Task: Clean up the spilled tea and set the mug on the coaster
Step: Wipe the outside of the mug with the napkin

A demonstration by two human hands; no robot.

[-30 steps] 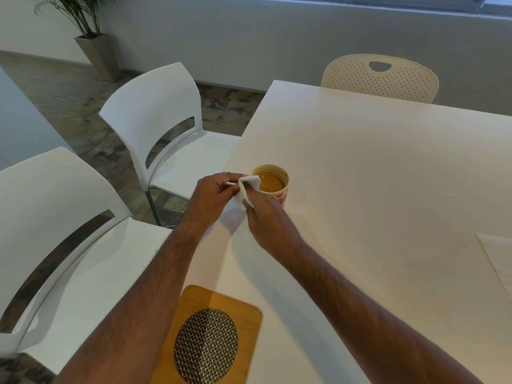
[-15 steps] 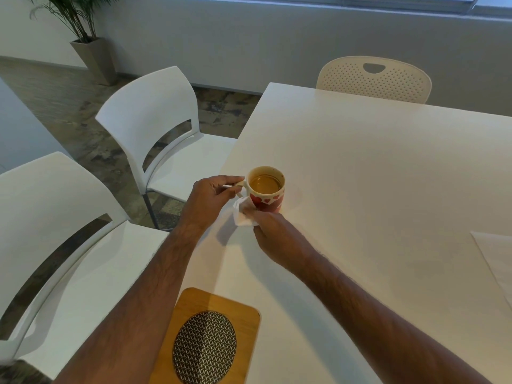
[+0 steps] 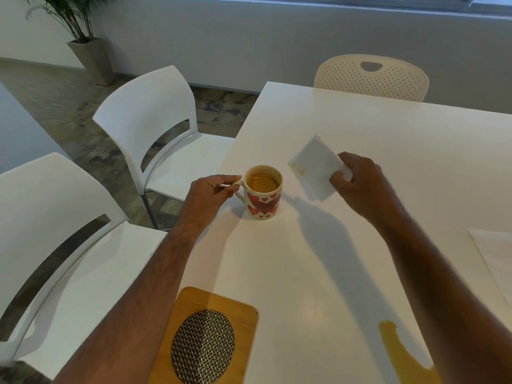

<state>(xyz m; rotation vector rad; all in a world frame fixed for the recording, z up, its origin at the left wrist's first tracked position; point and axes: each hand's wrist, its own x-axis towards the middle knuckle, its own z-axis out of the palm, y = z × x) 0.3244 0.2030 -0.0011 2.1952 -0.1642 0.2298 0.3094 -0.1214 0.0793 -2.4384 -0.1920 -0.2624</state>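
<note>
White table (image 3: 360,245) in a room w/ grey wall; two white chairs (image 3: 155,128) at left, a perforated chair (image 3: 371,77) at far side, a potted plant (image 3: 83,37) far left, a sheet of paper (image 3: 496,253) at right edge. Mug (image 3: 263,194), white w/ red hearts & full of tea, stands upright on the table mid-left, well apart from the wooden coaster (image 3: 205,336) at near edge; spilled tea (image 3: 401,356), an amber puddle, lies near right, partly under the right forearm. Left hand (image 3: 207,198) pinches the mug handle, right hand (image 3: 363,184) grips a folded napkin (image 3: 315,169) above the table, right of the mug.

I get one view only — head-mounted, wide-angle, looking forward and down across the white table (image 3: 346,245), both forearms close in frame.
</note>
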